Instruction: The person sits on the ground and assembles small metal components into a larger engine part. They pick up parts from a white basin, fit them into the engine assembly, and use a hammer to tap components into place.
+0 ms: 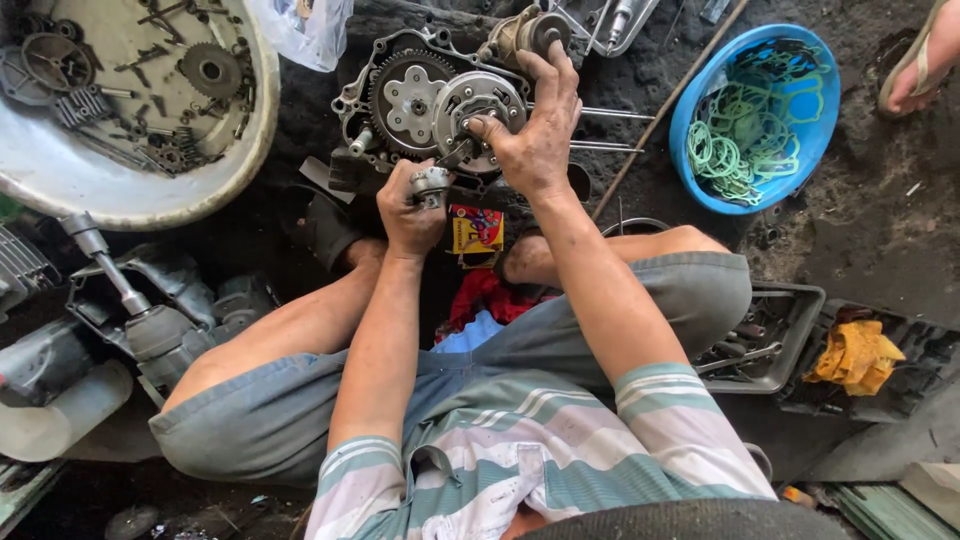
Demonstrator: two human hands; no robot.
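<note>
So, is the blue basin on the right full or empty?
Partly full: the blue basin holds a loose pile of green gaskets, and bare blue shows around them.

The grimy open engine case (pixel 430 100) sits hemmed in: a white enamel basin of gears (pixel 130 195) close on its left, a round blue plastic bowl of green gaskets (pixel 755 115) to its right. Between case and bowl, dark oily ground (pixel 650 170) lies open, crossed by a thin, probably metal, rod (pixel 665 105).

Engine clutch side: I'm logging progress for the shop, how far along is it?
Done: the side cover is off, baring the toothed grey gear. In hand: the right hand steadies the round silver clutch hub while the left hand grips a metal socket tool. Left: loose parts lie in the white basin, green gaskets in the blue bowl.
</note>
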